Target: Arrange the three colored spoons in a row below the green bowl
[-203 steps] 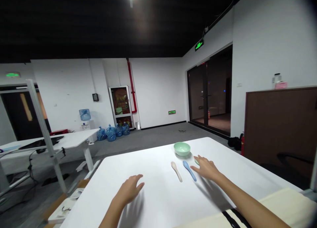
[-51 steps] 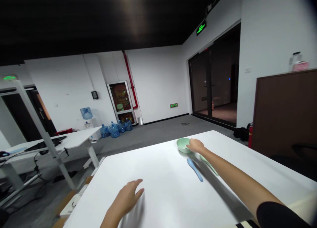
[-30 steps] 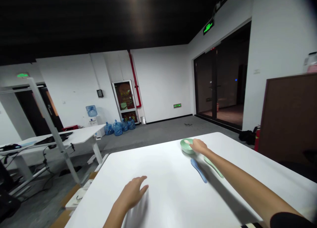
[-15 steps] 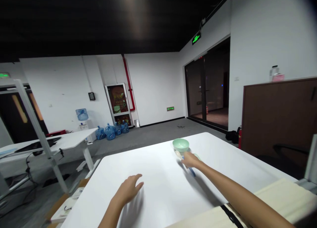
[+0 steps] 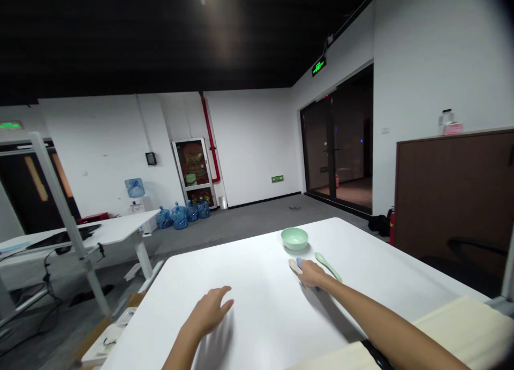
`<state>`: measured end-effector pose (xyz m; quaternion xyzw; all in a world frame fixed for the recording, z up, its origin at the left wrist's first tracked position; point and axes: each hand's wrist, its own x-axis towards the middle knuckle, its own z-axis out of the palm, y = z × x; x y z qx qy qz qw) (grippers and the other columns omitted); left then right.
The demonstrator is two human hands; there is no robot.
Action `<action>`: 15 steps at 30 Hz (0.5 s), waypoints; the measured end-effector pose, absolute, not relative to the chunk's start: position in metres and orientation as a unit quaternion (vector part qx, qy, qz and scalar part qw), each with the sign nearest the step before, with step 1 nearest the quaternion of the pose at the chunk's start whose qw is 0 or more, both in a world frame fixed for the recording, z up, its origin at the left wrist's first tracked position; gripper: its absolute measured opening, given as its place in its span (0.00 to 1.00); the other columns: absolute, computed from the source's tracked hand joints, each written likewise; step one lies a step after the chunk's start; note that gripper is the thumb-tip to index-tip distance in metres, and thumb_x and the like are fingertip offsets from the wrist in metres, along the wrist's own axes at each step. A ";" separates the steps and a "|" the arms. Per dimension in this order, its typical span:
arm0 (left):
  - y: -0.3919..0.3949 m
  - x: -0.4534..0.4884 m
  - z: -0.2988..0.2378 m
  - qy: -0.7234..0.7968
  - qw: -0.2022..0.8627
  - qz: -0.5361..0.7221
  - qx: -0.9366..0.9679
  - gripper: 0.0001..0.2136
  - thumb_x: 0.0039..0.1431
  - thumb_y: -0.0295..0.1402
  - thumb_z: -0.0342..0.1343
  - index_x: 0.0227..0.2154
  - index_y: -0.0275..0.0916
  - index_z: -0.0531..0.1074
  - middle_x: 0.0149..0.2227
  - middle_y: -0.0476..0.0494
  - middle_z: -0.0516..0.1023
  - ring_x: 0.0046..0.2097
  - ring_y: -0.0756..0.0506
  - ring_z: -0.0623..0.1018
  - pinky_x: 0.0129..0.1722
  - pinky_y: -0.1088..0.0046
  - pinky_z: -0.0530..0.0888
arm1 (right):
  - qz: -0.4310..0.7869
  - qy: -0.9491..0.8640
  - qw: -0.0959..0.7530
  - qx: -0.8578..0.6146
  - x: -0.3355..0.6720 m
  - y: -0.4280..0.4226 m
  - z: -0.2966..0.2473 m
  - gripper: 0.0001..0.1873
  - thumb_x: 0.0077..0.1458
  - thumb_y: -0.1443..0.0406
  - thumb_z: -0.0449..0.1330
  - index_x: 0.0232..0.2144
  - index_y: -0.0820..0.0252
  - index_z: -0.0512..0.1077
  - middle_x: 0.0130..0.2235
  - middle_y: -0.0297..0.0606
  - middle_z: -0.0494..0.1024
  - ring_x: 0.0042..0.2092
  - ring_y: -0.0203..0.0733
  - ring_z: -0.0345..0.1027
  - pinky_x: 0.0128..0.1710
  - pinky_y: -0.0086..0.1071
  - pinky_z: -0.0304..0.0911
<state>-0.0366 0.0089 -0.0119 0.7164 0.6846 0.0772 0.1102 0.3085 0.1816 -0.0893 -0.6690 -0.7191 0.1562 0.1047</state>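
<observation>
Your left hand point(image 5: 209, 311) spread, your right hand point(image 5: 312, 273) over the cream spoon point(image 5: 294, 265) and the blue spoon point(image 5: 299, 261).
Nearest you, a cream cloth point(image 5: 461, 327) shows by your right forearm; your left hand hangs over the white table point(image 5: 257, 322), thumb and fingers apart. Your right hand hides most of both spoons — whether its fingers are clamped on either, you can't tell from this view. The green spoon point(image 5: 329, 267) lies just right of that hand, the green bowl point(image 5: 294, 239) stands upright beyond — and, well behind, blue water jugs point(image 5: 179, 217) stand on the floor.
</observation>
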 end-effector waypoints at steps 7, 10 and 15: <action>0.008 -0.035 -0.010 0.688 0.111 0.072 0.714 0.26 0.63 0.47 0.44 0.60 0.43 0.65 0.60 0.40 0.71 0.60 0.39 0.69 0.57 0.61 0.66 | 0.159 -0.726 0.082 -0.664 0.311 0.184 -0.094 0.11 0.48 0.63 0.64 0.35 0.59 0.71 0.45 0.49 0.78 0.43 0.50 0.74 0.34 0.35 0.62; 0.008 -0.034 -0.009 0.688 0.111 0.070 0.714 0.26 0.63 0.47 0.44 0.61 0.43 0.65 0.60 0.40 0.71 0.61 0.39 0.69 0.57 0.61 0.66 | 0.159 -0.724 0.086 -0.666 0.311 0.182 -0.094 0.12 0.47 0.63 0.64 0.37 0.59 0.72 0.47 0.48 0.78 0.44 0.50 0.74 0.36 0.34 0.63; 0.008 -0.035 -0.009 0.689 0.112 0.071 0.713 0.26 0.63 0.47 0.44 0.60 0.44 0.65 0.59 0.41 0.72 0.61 0.39 0.69 0.57 0.62 0.66 | 0.159 -0.723 0.078 -0.668 0.311 0.179 -0.093 0.15 0.47 0.62 0.64 0.39 0.61 0.72 0.47 0.48 0.78 0.44 0.49 0.74 0.37 0.35 0.64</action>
